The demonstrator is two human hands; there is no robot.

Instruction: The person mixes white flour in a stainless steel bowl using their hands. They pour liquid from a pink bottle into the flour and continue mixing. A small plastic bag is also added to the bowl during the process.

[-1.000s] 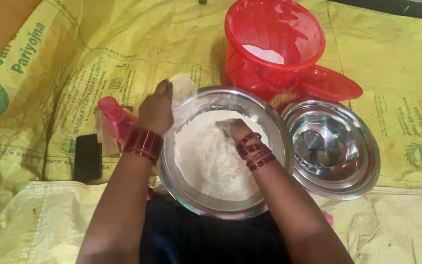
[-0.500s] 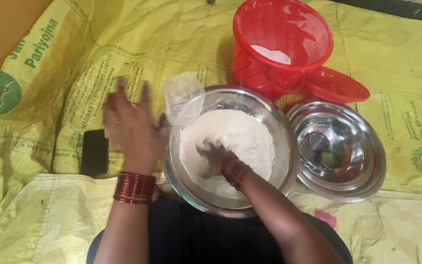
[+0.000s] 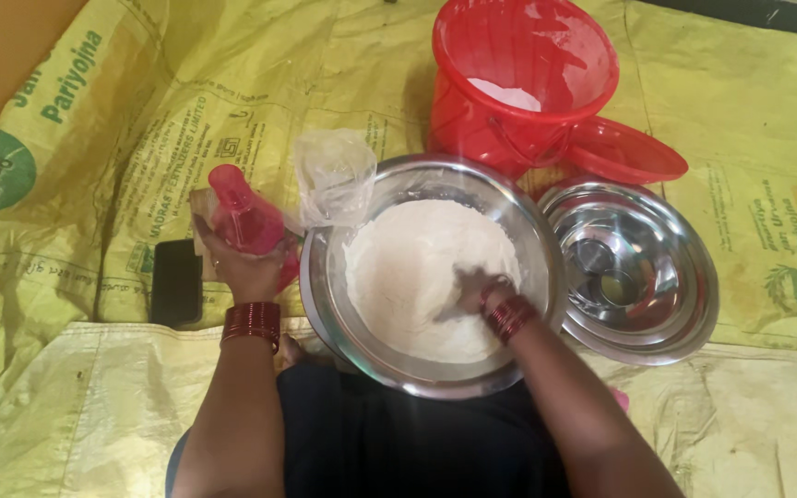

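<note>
The large steel bowl [image 3: 431,277] of white flour [image 3: 422,272] sits on the floor right in front of the person and serves as the landmark. The right hand [image 3: 474,288] is sunk into the flour towards the bowl's near right side, fingers buried, so I cannot tell whether they are curled or spread. The left hand [image 3: 246,263] is just outside the bowl's left rim, clenched around a pinkish-red plastic cup [image 3: 243,219], which stands roughly upright with its long axis pointing up and slightly away from the person; this hand is the nearer one to the cup, and the flour lies to the right of it. A crumpled clear plastic bag [image 3: 334,175] rests against the bowl's far left rim. Beyond the bowl stands a red plastic bucket [image 3: 518,83] with a little white powder inside, its red lid [image 3: 624,152] leaning beside it. Touching the bowl's right side is an empty steel dish [image 3: 634,267]. Left of the bowl, past the cup, lies a dark flat phone-like slab [image 3: 177,281]. Everything rests on yellow woven sacks [image 3: 94,138] printed with green lettering and round green emblems.
</note>
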